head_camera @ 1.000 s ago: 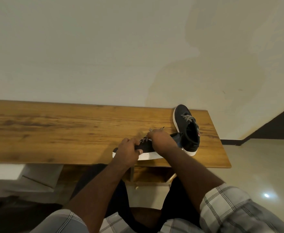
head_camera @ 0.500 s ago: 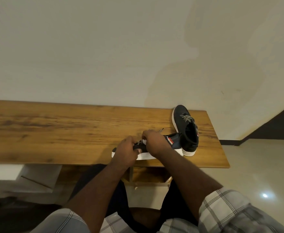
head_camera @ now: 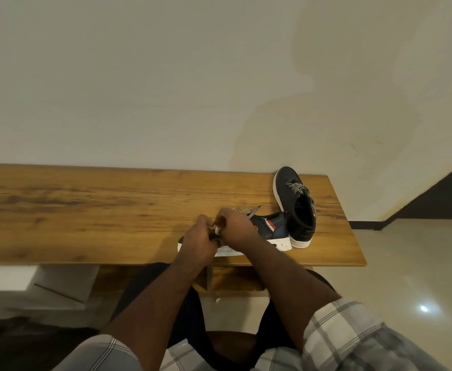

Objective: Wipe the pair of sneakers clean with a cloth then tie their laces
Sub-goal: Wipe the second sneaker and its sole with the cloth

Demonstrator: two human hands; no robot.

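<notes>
Now, change: the two hands have drawn together over the near sneaker [head_camera: 269,231] since a second ago, when they sat apart along it; the far sneaker has not moved.
Meaning for the task: judged to be the lace-tying stage on the near shoe; no cloth is in view, so wiping appears finished.
Left hand [head_camera: 198,236]: fingers curled, pinching at the lace [head_camera: 247,211] near the shoe's middle.
Right hand [head_camera: 235,227]: fingers curled against the left hand, also pinching lace; the exact hold is hidden.
Near sneaker, position: on the wooden bench [head_camera: 85,210], at its front edge, right of centre.
Near sneaker, axis: long axis runs left to right along the bench; heel to the right, toe hidden under the left hand.
Far sneaker [head_camera: 297,207]: just beside the near shoe's heel, long axis running front to back, toe toward the wall [head_camera: 166,76], speckled laces loose.
</notes>
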